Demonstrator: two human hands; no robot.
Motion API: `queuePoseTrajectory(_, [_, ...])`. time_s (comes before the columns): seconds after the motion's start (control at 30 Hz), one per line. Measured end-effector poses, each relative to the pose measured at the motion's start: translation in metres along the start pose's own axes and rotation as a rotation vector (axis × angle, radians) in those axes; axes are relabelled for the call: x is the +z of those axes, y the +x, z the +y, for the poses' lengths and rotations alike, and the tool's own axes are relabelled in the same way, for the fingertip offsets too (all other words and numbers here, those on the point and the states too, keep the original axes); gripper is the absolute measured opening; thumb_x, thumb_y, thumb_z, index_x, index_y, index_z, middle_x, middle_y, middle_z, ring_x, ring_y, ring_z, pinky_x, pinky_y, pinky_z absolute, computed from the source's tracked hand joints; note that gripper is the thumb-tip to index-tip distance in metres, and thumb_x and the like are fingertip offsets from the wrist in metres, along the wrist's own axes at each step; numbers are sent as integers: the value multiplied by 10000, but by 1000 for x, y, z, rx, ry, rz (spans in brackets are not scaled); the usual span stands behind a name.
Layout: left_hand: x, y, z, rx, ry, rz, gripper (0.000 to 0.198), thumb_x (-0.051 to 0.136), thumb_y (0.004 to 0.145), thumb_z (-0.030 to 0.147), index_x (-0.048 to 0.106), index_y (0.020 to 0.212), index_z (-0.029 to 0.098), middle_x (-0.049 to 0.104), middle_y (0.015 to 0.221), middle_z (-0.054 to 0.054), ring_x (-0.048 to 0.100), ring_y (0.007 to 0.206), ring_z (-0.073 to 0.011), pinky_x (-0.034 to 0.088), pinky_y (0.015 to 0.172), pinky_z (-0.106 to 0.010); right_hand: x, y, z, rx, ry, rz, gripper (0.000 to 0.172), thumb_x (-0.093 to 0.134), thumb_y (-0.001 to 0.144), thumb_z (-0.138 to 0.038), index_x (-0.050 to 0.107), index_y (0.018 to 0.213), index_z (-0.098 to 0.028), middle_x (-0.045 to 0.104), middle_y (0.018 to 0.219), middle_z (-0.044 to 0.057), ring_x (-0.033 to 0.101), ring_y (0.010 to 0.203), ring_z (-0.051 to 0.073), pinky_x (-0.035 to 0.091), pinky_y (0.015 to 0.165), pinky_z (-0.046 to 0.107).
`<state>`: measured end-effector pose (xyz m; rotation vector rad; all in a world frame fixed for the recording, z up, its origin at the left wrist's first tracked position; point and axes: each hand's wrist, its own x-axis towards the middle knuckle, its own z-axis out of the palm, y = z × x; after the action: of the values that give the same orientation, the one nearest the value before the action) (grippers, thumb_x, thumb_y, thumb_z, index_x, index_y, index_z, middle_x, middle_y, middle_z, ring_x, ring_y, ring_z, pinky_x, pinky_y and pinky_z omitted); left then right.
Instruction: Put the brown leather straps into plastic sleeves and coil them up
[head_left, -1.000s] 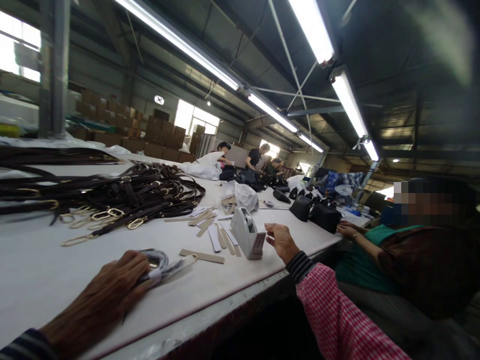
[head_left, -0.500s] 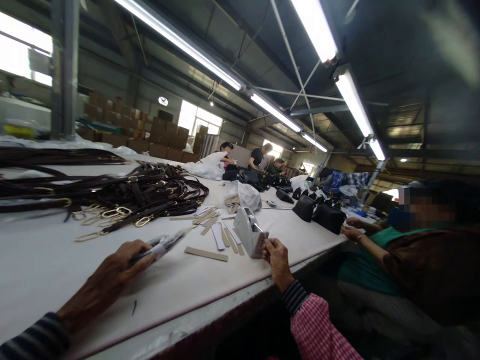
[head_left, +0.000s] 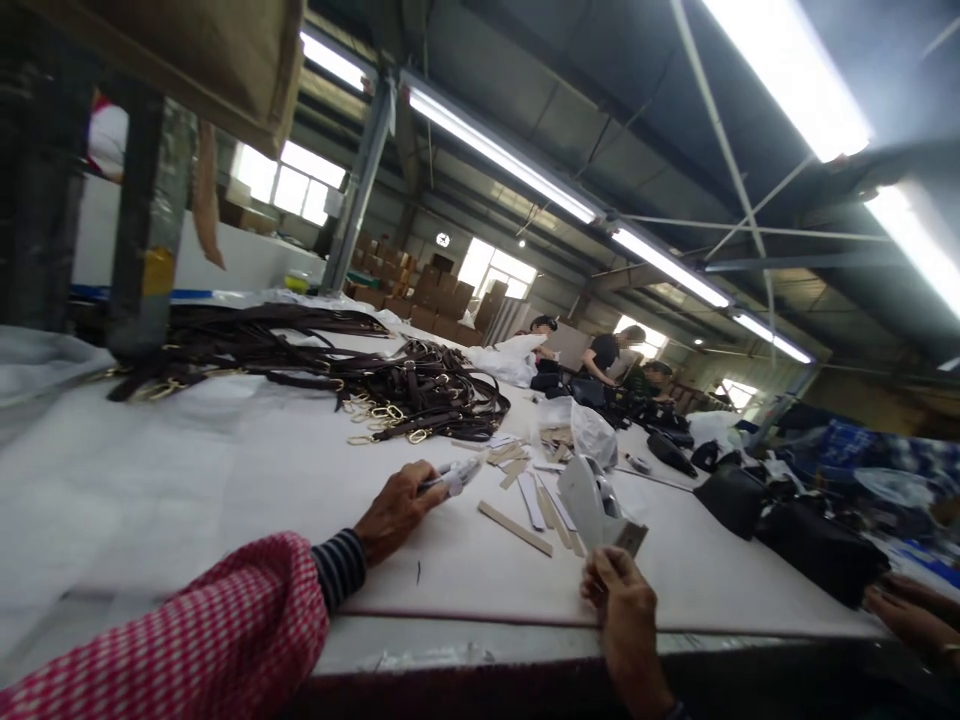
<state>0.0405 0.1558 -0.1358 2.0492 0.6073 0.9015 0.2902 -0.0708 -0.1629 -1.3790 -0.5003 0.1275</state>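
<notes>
My left hand [head_left: 401, 505] is closed around a slim bundle in clear plastic [head_left: 456, 474], held low over the white tabletop; its contents are too blurred to name. My right hand [head_left: 622, 610] is pinched at the front of a grey tape dispenser [head_left: 579, 498], by its cutting end, on tape that barely shows. The dispenser stands on the table with a roll in it. Between my hands lie several tan and white card strips [head_left: 516, 528]. A heap of dark brown straps [head_left: 442, 395] with gold-coloured clips lies beyond my left hand.
Black bags [head_left: 817, 550] lie at the right, beside a co-worker's hands [head_left: 915, 610]. A clear plastic bag [head_left: 592, 435] sits behind the dispenser. A metal post [head_left: 146, 230] rises at the left. The table's front edge [head_left: 480, 655] runs close to me. Other people work at the far end.
The view has turned left, so the table's things appear farther right. My right hand has come slightly down and towards me from the dispenser's edge. My left hand keeps its bundle.
</notes>
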Motion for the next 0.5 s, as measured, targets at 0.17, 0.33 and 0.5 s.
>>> queuePoseTrajectory(0.17, [6,0,-4,27,25,2,317,485,915,492,581,866,194,600,908,-48,551,873,-245,409,792,-366,111,-51,-34,58,114,-546,373,776,825,-477,553,761,-184,539,616,-39,455,526,86,380,483,205])
queuePoseTrajectory(0.33, [7,0,-4,51,44,42,305,472,924,483,555,861,196,574,924,-65,528,901,-259,407,816,-388,162,-53,-43,104,112,-654,394,765,837,-478,531,735,-178,558,616,-31,449,500,76,356,472,205])
queuePoseTrajectory(0.5, [12,1,-9,62,52,74,305,492,935,493,541,848,205,557,926,-63,522,922,-263,418,841,-402,167,-46,-33,156,98,-658,424,812,770,-501,554,721,-169,564,588,-33,452,476,72,344,453,197])
